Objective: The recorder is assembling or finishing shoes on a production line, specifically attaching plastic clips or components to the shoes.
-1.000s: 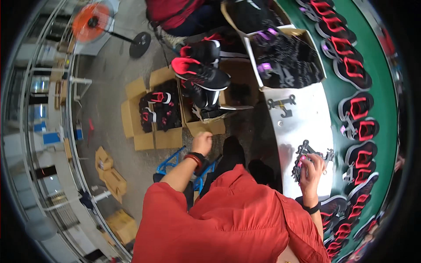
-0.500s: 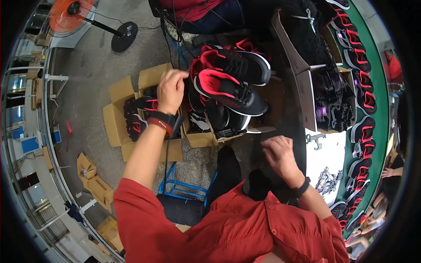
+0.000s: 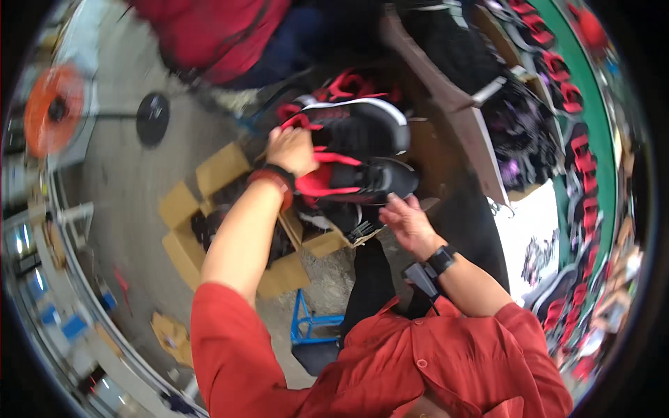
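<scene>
Two black sneakers with red linings lie side by side on a pile of shoes in front of me. My left hand (image 3: 291,150) is closed at the heel end, its blurred fingers over the red collar of the farther sneaker (image 3: 366,129). The nearer sneaker (image 3: 380,177) lies with its toe pointing right. Close to that toe, my right hand (image 3: 410,221) has its fingers apart, the fingertips at or touching the toe's edge. Other shoes underneath are partly hidden.
Left of the pile stands an open cardboard box (image 3: 182,212) with dark shoes in it. Cartons of black parts (image 3: 519,132) are at the right, beside a green conveyor (image 3: 599,139) lined with shoes. A person in red (image 3: 209,35) sits ahead; an orange fan (image 3: 54,110) stands far left.
My left hand has moved from beside the pile onto the sneaker's heel. My right hand has come up and left to the nearer sneaker's toe. The whole view has shifted and blurred.
</scene>
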`<action>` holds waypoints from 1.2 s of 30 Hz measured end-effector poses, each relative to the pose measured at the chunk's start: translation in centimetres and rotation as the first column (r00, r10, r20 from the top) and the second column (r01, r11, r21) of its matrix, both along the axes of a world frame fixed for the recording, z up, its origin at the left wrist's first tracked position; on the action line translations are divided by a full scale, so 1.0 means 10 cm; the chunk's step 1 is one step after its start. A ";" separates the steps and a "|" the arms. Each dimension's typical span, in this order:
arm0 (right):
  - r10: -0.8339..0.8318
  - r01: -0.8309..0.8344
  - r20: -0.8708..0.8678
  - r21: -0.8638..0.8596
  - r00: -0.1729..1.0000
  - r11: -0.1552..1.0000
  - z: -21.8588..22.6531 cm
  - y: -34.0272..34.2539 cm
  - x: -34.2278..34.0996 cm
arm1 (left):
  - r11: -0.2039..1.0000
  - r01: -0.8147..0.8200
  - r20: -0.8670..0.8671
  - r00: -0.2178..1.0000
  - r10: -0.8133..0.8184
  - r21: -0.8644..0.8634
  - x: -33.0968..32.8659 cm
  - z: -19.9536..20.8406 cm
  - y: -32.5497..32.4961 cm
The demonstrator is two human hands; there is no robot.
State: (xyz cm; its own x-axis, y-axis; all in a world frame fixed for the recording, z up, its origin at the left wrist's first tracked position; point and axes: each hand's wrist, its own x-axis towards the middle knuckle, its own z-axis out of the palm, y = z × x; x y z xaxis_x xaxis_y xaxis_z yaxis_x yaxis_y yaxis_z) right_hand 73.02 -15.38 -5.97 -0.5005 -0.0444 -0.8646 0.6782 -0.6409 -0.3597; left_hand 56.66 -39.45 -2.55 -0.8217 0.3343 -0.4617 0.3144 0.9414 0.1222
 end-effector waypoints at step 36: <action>0.850 0.154 0.378 0.876 0.367 -0.456 0.79 4.37 1.20 | 0.344 -0.530 0.520 0.844 0.129 0.775 1.19 1.71 5.63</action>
